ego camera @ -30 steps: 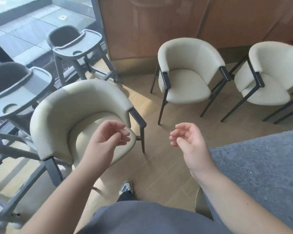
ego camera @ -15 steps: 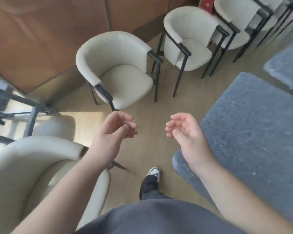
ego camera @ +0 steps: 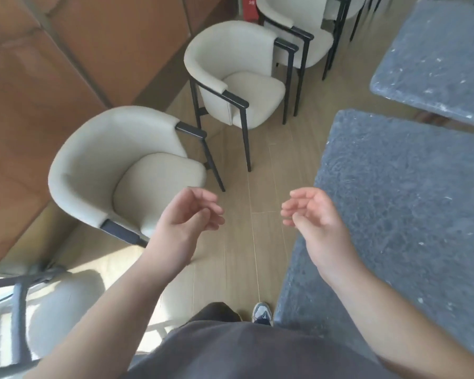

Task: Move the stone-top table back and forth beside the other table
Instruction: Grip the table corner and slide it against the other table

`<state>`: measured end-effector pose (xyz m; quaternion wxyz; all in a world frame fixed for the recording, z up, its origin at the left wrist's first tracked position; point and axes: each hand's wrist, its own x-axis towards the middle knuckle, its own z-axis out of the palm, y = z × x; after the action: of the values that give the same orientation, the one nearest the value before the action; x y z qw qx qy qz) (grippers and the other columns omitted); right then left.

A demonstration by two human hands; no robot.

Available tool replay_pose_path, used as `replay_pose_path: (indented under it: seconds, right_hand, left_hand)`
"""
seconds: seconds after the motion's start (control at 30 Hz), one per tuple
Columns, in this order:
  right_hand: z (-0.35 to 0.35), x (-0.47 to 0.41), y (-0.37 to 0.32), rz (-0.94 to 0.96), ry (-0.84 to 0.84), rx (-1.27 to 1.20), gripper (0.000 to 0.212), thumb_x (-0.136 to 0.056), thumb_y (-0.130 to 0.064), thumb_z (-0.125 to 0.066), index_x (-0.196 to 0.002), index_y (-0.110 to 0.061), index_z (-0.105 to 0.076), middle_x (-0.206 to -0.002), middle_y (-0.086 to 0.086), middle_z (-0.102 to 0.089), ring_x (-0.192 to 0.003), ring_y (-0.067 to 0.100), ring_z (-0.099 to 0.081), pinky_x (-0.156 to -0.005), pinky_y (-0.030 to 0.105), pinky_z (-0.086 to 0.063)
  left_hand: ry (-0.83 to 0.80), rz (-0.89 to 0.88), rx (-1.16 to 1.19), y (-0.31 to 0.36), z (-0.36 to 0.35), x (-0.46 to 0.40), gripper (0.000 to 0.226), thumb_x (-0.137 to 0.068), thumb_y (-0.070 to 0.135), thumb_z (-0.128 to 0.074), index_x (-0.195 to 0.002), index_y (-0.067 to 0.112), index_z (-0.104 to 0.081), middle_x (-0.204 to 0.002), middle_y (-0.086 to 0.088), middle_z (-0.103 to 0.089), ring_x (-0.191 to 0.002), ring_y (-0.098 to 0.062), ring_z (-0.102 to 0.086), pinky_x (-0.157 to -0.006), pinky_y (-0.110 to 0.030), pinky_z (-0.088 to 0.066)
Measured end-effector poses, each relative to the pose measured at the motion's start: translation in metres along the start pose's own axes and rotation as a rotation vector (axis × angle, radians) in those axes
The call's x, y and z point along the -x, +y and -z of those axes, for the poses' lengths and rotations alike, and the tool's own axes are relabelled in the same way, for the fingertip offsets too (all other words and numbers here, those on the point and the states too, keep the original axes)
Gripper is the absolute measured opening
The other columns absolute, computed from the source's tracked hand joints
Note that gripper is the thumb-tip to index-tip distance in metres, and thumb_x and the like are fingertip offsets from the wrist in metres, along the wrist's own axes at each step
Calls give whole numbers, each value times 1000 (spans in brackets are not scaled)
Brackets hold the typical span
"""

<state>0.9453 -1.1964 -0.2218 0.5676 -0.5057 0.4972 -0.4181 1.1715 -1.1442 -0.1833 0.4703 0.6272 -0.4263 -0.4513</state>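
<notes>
— Hand status? Report location of stone-top table.
— Stone-top table [ego camera: 411, 214]: at right, near the second tabletop [ego camera: 435, 58], a gap between them. Cream chair [ego camera: 121, 170]: at left. Left hand [ego camera: 186, 225] and right hand [ego camera: 315, 220]: loosely curled, empty, raised above the floor [ego camera: 257, 187].

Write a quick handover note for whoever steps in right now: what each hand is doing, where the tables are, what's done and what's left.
Left hand: empty, fingers loosely curled, raised over the wood-plank floor.
Right hand: empty, loosely curled, above the near edge of the grey speckled stone-top table, not touching it.
Second grey stone-top table stands just beyond, with a narrow gap between the two.
Cream upholstered armchairs with black frames line the left side, close to the walkway.
Done: nothing that shows; neither hand grips a table.
Left: take hold of the near table's edge and slide it back and forth beside the other.
</notes>
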Motion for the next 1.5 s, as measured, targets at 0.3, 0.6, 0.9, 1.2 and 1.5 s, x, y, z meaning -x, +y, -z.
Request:
replay_pose_path:
  seconds: [0.3, 0.6, 0.9, 1.2, 1.5]
  right_hand:
    - [9, -42, 5, -71, 350, -13, 44, -91, 18, -40, -109, -20, -56, -97, 0, -66, -92, 9, -66, -91, 34, -55]
    - [-67, -131, -23, -76, 618, -17, 45, -88, 22, -38, -104, -16, -57, -93, 3, -66, -90, 18, -63, -88, 37, -55]
    - [-107, -196, -52, -21, 650, -3, 42, -88, 24, -40, -112, -7, -56, -95, 4, -66, -91, 16, -64, -86, 32, -56]
    - [-63, -259, -45, -34, 727, -47, 44, -89, 22, -41, -110, -13, -56, -94, 0, -67, -90, 8, -67, -86, 29, -57]
    - [55, -401, -42, -19, 753, -120, 44, -88, 22, -39, -108, -14, -57, -95, 1, -66, -90, 11, -66, -87, 31, -56]
  left_hand:
    - [-368, 50, 2, -10, -46, -121, 26, -99, -13, -40, -111, 0, -59, -90, -2, -71, -82, -21, -70, -80, -31, -59]
    - [-537, -10, 11, 1, 4, -261, 32, -99, -16, -38, -105, 6, -61, -83, 1, -72, -76, -16, -69, -73, -25, -57]
    - [-603, -72, 53, 41, 31, -339, 29, -100, -11, -39, -106, 7, -61, -84, 6, -72, -80, -16, -70, -83, -31, -59]
    - [-689, -91, -10, 59, -30, -418, 31, -100, -11, -40, -106, 10, -62, -86, 4, -73, -81, -16, -71, -79, -24, -59]
    - [-659, -116, -149, 98, -153, -549, 36, -98, -15, -39, -102, 12, -63, -83, 5, -73, -77, -16, -71, -79, -29, -61]
